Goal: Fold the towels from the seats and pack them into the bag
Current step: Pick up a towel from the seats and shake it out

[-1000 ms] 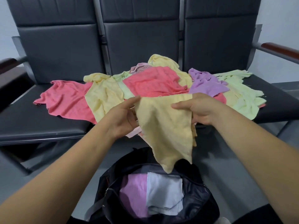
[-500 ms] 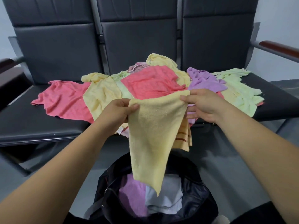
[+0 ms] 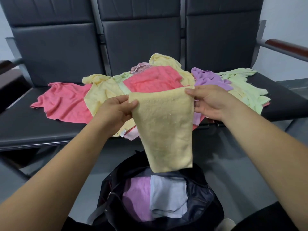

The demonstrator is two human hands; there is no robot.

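Observation:
A yellow towel (image 3: pixel 165 129) hangs folded in front of me, stretched between both hands over the bag. My left hand (image 3: pixel 115 112) pinches its upper left corner and my right hand (image 3: pixel 210 102) pinches its upper right corner. Below it stands an open black bag (image 3: pixel 205 197) holding a folded purple towel (image 3: pixel 136 195) and a folded grey-blue towel (image 3: pixel 168 195). Behind the hands, a heap of loose towels covers the black seats: a pink towel (image 3: pixel 65 104) at left, a second pink towel (image 3: pixel 153 79), a pale yellow one (image 3: pixel 101 92), a purple one (image 3: pixel 210 79) and light green ones (image 3: pixel 245 90).
The row of black padded seats (image 3: pixel 33 130) runs across the view with tall backrests (image 3: pixel 141 39). A wooden armrest (image 3: pixel 286 45) sticks out at right and a dark one (image 3: pixel 6 64) at left. Grey floor (image 3: pixel 250 172) surrounds the bag.
The hanging yellow towel went from a long pointed drape to a shorter, squarer fold. Both hands have spread apart and hold its top edge taut, slightly higher.

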